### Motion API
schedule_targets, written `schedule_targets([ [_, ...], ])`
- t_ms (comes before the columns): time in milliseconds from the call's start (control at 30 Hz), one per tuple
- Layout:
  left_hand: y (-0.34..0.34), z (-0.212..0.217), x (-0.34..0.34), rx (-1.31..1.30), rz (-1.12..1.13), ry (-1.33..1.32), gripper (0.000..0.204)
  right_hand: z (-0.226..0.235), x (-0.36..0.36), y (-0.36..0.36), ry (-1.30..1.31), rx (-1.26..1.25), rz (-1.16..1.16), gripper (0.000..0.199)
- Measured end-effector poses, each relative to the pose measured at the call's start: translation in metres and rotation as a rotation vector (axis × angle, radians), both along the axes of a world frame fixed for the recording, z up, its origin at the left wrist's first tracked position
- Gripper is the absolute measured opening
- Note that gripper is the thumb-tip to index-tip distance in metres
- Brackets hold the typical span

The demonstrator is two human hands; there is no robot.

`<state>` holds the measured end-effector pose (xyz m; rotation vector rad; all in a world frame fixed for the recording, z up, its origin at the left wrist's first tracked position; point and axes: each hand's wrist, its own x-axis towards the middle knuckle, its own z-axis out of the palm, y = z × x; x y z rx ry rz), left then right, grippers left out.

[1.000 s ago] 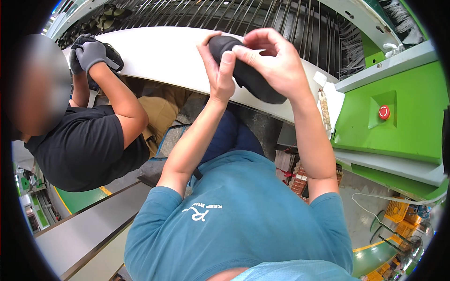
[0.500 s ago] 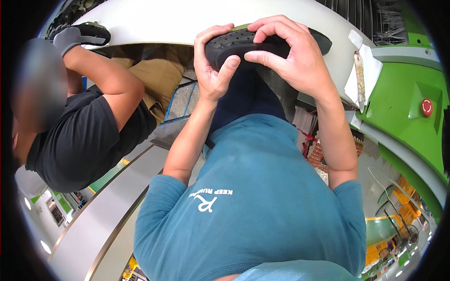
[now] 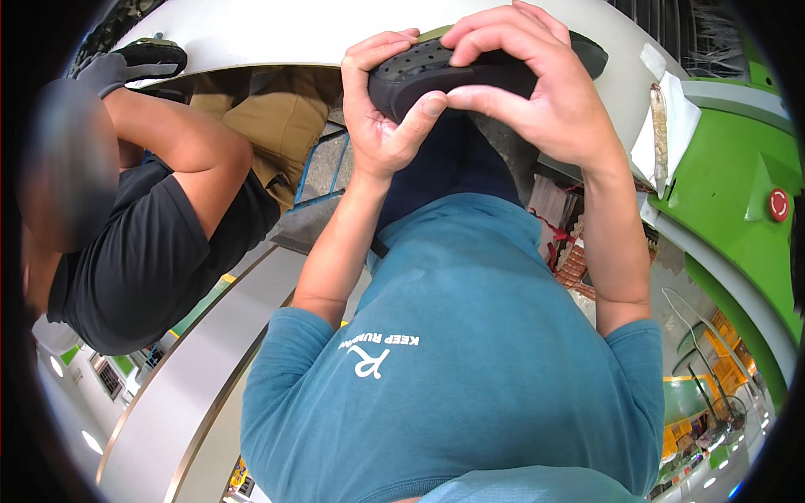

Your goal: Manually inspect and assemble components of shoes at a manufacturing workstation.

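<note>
A black shoe (image 3: 398,84) with a perforated upper and a thick dark sole is held up in both hands over the near edge of the white table (image 3: 277,38). My left hand (image 3: 381,126) wraps round the shoe's left end, its thumb against the sole side. My right hand (image 3: 553,96) arches over the middle, fingers on the top and thumb on the sole edge near my left thumb. The shoe's right end (image 3: 589,56) sticks out beyond my right hand. A strip of olive green shows along its far side, and the middle is partly hidden by my fingers.
On the left sits a co-worker in a black shirt (image 3: 159,260), whose gloved hand (image 3: 102,74) holds another dark shoe (image 3: 155,55). To my right stands a green machine (image 3: 721,176) with a red button (image 3: 778,204). White paper (image 3: 677,126) lies beside it with a worn stick (image 3: 659,134).
My hands and the shoe sit slightly higher in view, the right hand a little further right. Both grips look the same. The co-worker's shoe and glove have shifted slightly left.
</note>
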<state>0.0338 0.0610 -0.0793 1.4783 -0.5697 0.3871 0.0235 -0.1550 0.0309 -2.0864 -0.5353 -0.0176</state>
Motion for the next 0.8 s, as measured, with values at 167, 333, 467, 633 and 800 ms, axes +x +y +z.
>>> schedule_targets([
  [167, 0.001, 0.004, -0.004, 0.059, 0.037, 0.012, 0.060, -0.010, 0.014, 0.014, -0.181, 0.133, 0.145, 0.027],
  [333, 0.002, 0.007, -0.004, 0.078, 0.048, 0.039, 0.052, -0.041, 0.039, 0.023, -0.518, 0.427, 0.338, 0.027],
  [467, -0.001, 0.002, -0.001, 0.054, 0.111, -0.014, 0.046, -0.031, 0.038, 0.022, -0.470, 0.428, 0.336, 0.035],
  [633, -0.006, -0.005, 0.002, 0.033, 0.151, -0.062, 0.047, 0.006, 0.027, 0.015, 0.300, 0.225, 0.010, 0.046],
  [800, -0.008, -0.011, -0.003, -0.007, 0.153, -0.058, 0.045, 0.020, 0.028, 0.014, 0.207, 0.014, 0.058, 0.048],
])
